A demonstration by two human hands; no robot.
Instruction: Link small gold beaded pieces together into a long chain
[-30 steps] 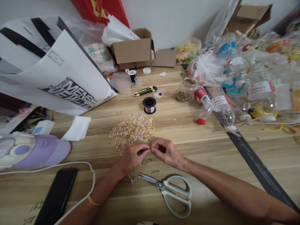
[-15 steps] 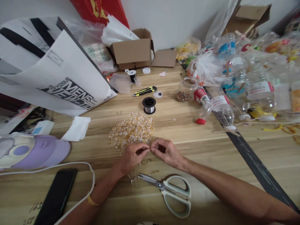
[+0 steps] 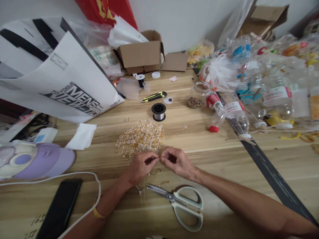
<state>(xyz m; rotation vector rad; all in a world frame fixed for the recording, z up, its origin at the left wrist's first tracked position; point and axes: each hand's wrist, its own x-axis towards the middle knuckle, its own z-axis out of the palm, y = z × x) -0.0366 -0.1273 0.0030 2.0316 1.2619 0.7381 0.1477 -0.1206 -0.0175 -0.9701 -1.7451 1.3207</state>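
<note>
My left hand (image 3: 144, 166) and my right hand (image 3: 179, 163) meet fingertip to fingertip, each in a pinch. Whatever lies between the fingertips is too small to make out. Just beyond them spreads a pile of gold and clear beads (image 3: 141, 137). Below the hands lie a short gold chain (image 3: 156, 171) and a second beaded chain (image 3: 142, 190), with thin clear thread hanging near my left hand. White-handled scissors (image 3: 171, 197) rest on the table, blades slightly apart and pointing left. Behind the pile stands a black spool of clear line (image 3: 159, 112).
A yellow-black utility knife (image 3: 154, 97) lies behind the spool. Left are a white paper bag (image 3: 62, 79), a purple device (image 3: 45, 159), a white cable and a phone (image 3: 59, 209). At right are a jar of beads (image 3: 196, 96) and several plastic bottles (image 3: 235, 114). A cardboard box (image 3: 139, 54) stands behind.
</note>
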